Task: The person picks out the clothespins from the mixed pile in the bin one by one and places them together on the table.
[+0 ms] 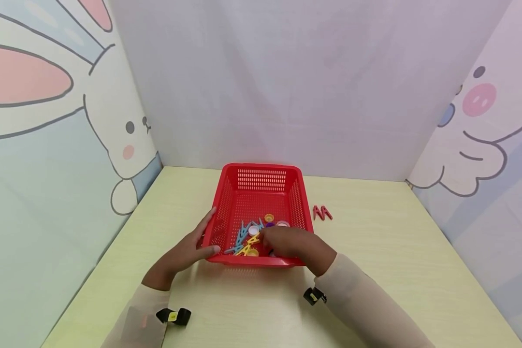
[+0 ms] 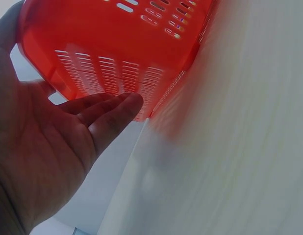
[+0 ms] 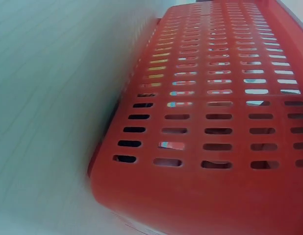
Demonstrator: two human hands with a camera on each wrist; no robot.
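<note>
A red plastic basket [image 1: 261, 261] with slotted walls stands on the table. My left hand [image 1: 184, 251] is at its near left corner, thumb over the rim and fingers [image 2: 112, 112] along the outer wall. My right hand [image 1: 282, 240] reaches down inside the near right part, its fingertips mostly hidden, beside a yellow clothespin [image 1: 253, 239]; whether it pinches anything I cannot tell. Around it lie blue clothespins [image 1: 241, 234], another yellow clothespin [image 1: 243, 250], a white bottle cap [image 1: 253, 230], yellow caps [image 1: 268, 218] and a purple cap [image 1: 270, 225]. The right wrist view shows only the basket wall [image 3: 215, 186].
To the right of the basket, two red clothespins [image 1: 322, 212] lie side by side on the pale wooden table [image 1: 374, 232]. A plain light curtain [image 1: 278, 96] hangs behind, and panels with cartoon animals [image 1: 35, 169] border both sides.
</note>
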